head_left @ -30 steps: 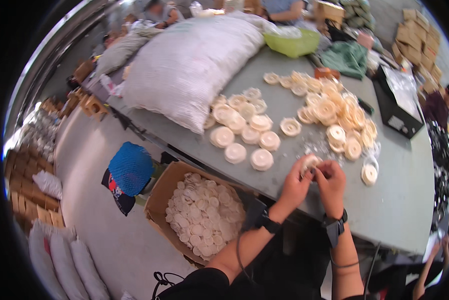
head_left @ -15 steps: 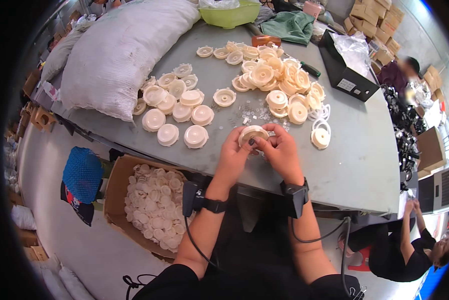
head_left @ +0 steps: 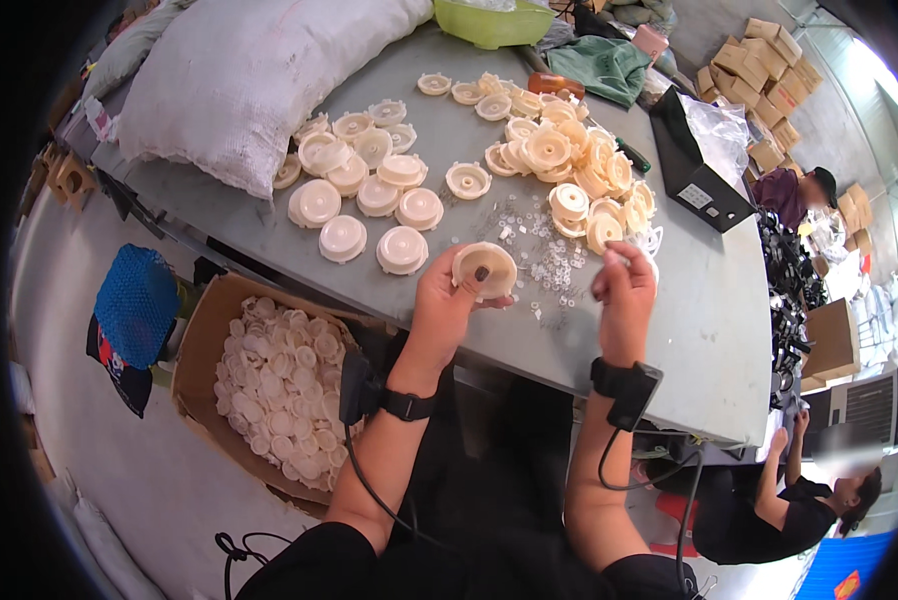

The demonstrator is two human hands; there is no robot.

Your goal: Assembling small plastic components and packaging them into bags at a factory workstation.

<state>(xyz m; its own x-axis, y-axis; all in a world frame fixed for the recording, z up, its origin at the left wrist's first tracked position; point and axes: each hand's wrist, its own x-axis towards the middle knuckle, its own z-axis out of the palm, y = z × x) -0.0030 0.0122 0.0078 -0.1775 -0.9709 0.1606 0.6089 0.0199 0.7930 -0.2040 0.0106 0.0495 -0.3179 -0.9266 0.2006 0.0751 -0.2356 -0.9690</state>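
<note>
My left hand (head_left: 449, 300) grips a round cream plastic cap (head_left: 491, 262) above the table's near edge, thumb pressed on its middle. To the right, my right hand (head_left: 626, 290) hovers apart from it with fingers curled together; what they hold, if anything, is hidden. White rings (head_left: 655, 240) show partly behind that hand. Small clear washers (head_left: 559, 268) and thin metal bits lie scattered between the hands. Beyond them rises a heap of cream caps (head_left: 549, 150). Paler caps (head_left: 403, 250) are spread at the left, and a single cap (head_left: 468, 181) sits between the groups.
A large white sack (head_left: 239, 90) covers the table's left end. Below the near edge stands a cardboard box (head_left: 194, 370) full of pale discs. A black box (head_left: 699, 180), green cloth (head_left: 599, 70) and screwdriver (head_left: 633, 155) are at the far right. Another person (head_left: 779, 510) sits at right.
My right hand has let go of the cap and moved right, toward the white rings. The left hand keeps the cap, shifted slightly left and tilted with its face more toward me.
</note>
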